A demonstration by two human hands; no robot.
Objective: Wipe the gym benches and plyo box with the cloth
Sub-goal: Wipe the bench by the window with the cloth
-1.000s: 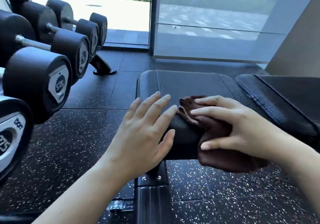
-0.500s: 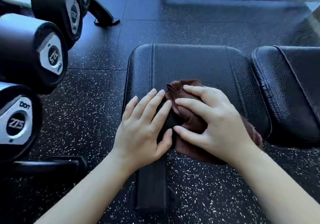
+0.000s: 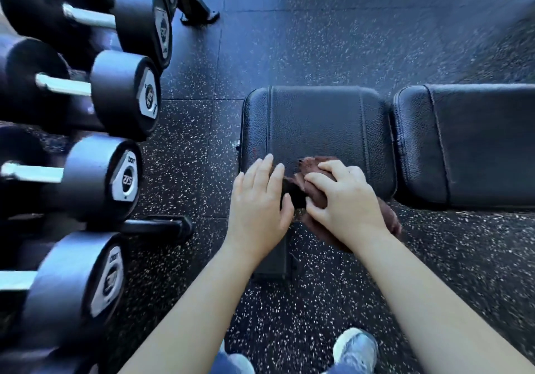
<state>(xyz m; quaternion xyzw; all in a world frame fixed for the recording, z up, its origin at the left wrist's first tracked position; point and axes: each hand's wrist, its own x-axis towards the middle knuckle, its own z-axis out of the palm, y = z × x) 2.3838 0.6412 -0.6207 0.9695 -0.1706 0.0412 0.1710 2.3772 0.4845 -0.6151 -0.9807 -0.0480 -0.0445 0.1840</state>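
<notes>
two bench pads [image 3: 315,124], one cloth [image 3: 315,168] (four dumbbells [image 3: 121,92]).

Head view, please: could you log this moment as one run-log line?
phase: wiping seat pad | right hand: grips brown cloth at near edge | left hand: flat, bracing pad

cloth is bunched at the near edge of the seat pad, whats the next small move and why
Probably push the cloth away across the seat pad with the right hand. That hand presses it at the pad's near edge, while the whole far stretch lies bare ahead. The left hand rests flat beside it, seemingly bracing.
</notes>
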